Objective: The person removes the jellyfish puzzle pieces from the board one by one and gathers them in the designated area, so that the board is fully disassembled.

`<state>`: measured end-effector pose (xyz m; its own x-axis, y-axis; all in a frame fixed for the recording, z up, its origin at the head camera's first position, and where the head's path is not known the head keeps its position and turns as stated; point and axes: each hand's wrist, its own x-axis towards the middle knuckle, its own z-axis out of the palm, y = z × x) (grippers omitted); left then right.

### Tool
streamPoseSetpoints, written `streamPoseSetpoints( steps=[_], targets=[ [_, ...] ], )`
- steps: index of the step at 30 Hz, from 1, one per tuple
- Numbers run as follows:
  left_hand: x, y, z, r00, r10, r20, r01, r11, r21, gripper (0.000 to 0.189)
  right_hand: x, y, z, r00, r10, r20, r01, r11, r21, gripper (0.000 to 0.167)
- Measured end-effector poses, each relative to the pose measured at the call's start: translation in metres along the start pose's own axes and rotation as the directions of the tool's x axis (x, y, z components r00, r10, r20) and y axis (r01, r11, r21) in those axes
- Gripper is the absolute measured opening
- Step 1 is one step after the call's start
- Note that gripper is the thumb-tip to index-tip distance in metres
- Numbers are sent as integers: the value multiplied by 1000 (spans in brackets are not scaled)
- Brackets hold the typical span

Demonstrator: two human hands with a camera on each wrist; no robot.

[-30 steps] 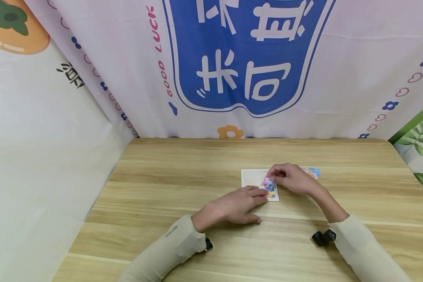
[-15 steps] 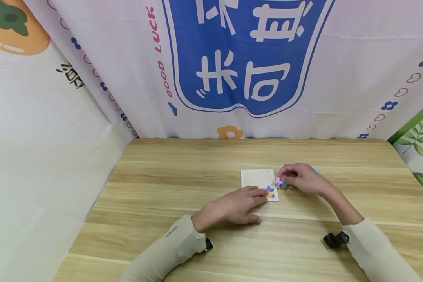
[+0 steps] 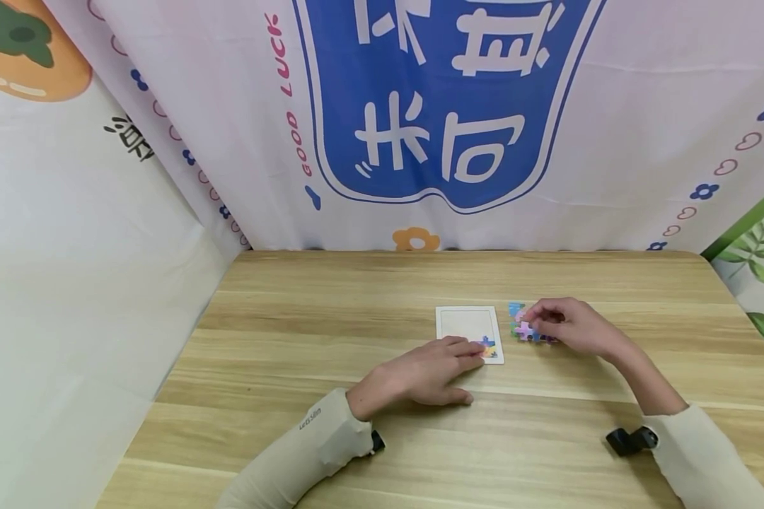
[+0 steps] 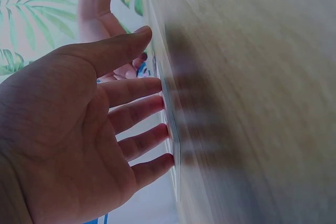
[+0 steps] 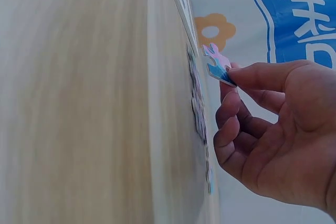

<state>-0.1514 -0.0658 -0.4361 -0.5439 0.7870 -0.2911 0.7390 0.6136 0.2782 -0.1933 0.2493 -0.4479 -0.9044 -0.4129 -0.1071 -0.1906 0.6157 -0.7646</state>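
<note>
My right hand (image 3: 576, 325) pinches a pink-and-blue jigsaw piece (image 5: 219, 65) between thumb and forefinger, held above the table to the right of the puzzle board. In the right wrist view its other fingers are curled in. My left hand (image 3: 429, 371) rests its fingertips on the front part of the white puzzle board (image 3: 465, 309). The left wrist view shows those fingers extended and the thumb raised. Joined yellow-and-blue pieces (image 3: 489, 347) lie in the board's front right corner, partly under the left fingertips. The rest of the board's visible recess is bare.
Loose jigsaw pieces (image 5: 198, 103) lie on the wooden table (image 3: 331, 297) beneath and beside the right hand, which partly covers them in the head view. A printed curtain (image 3: 382, 212) hangs along the table's back edge. Each sleeve carries a small black wrist camera (image 3: 632, 440).
My right hand has moved right, off the board to over the loose pieces, carrying the jigsaw piece with it. Loose pieces beside the board have come into view. The left hand stays put.
</note>
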Motion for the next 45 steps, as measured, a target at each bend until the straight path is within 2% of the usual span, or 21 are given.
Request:
streamPoseSetpoints(
  steps=[9,24,45],
  targets=[
    [-1,1,-1,1000,-1,-1,1,1000,2,68,-9,8,-15,1000,24,-14,-24,999,-45,18],
    [-2,2,-1,1000,1,0,-1,1000,0,69,-25,25,-31,997,75,-36,-77,995,-64,21],
    [-1,2,-1,1000,2,-8,-2,1000,12,69,-33,36,-40,993,117,-21,-118,991,-63,21]
  ],
)
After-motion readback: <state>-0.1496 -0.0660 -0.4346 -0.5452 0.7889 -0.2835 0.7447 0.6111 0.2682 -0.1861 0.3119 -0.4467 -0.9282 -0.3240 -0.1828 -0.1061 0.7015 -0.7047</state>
